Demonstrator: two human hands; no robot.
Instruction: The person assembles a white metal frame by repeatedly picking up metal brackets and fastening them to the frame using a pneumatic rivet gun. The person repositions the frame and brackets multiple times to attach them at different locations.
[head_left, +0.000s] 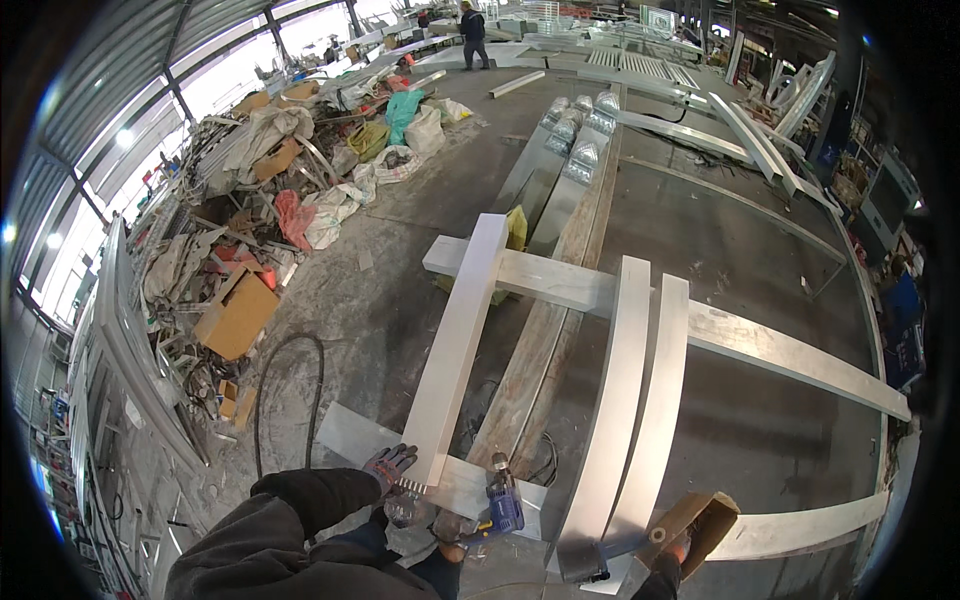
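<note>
My left hand [388, 468], in a grey and dark glove, lies with its fingers stretched against the near end of a long pale metal beam [462, 340]. A blue power drill [505, 503] stands just right of that end, on a flat metal piece. My right hand [680, 547] is at the opening of a small brown cardboard box [712, 530]; its fingers are mostly hidden. Beside the box, a blue-grey tool [590, 557] lies over the near ends of two more beams [612, 390]. Those three beams rest across a crosswise metal beam [790, 355].
Scrap, sacks and a cardboard box [236, 312] are heaped on the left. A black hose [290, 345] loops over the floor. Long wooden planks [540, 375] and plastic-wrapped profiles [580, 160] extend away ahead. A person [473, 35] stands far off.
</note>
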